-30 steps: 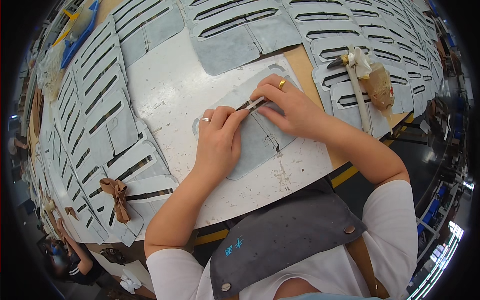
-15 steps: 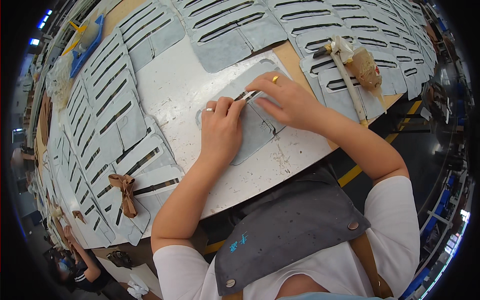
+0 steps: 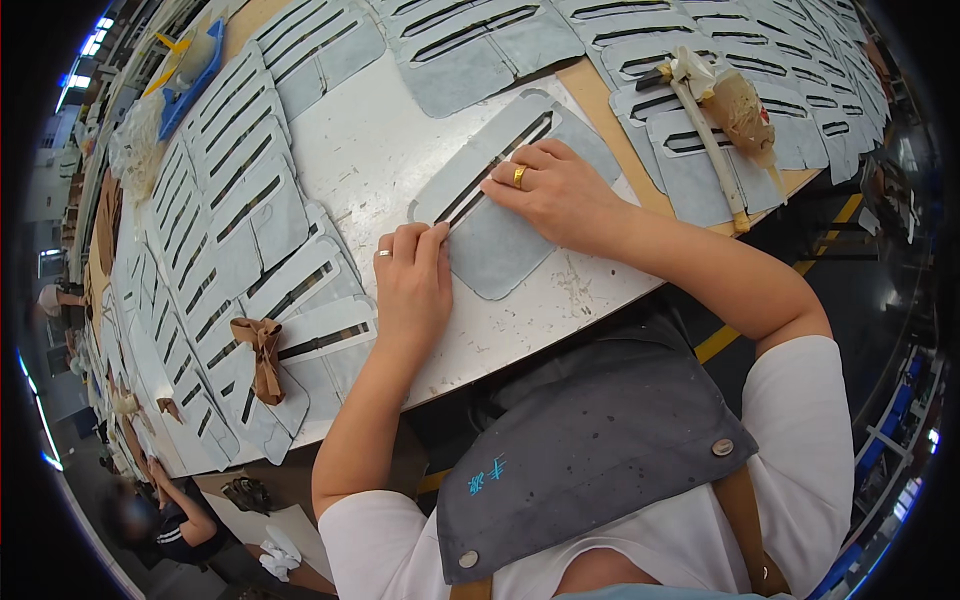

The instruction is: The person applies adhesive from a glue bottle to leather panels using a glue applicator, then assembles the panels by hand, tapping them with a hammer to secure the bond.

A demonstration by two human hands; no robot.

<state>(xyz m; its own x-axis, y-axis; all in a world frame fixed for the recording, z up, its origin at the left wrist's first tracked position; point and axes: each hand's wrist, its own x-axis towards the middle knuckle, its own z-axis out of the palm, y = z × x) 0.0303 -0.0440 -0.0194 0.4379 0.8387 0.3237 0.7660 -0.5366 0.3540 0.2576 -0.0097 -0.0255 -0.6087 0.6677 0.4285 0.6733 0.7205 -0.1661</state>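
Note:
A grey, round-cornered sheet panel [image 3: 510,255] lies slantwise on the white board in front of me. A long narrow slot in it shows a dark strip [image 3: 478,187] with a pale edge. My left hand [image 3: 412,275] has its bent fingertips at the slot's near-left end, thumb and forefinger close together. Further up the slot, my right hand [image 3: 560,200] presses its bunched fingertips on the slot's edge. Both hands wear a ring. The fingers hide what lies right beneath them.
Overlapping rows of similar slotted panels [image 3: 235,165] cover the left, far and right sides. A hammer [image 3: 708,150] and a brown-stained plastic bag [image 3: 742,115] rest on those at right. At left are a brown cloth knot [image 3: 262,360] and a blue tray [image 3: 195,80]. Another person [image 3: 185,515] sits lower left.
My hands have moved apart along the slot, the left one toward its near end. The right fingers, raised before, now press down. More of the slot shows, and the view has shifted slightly.

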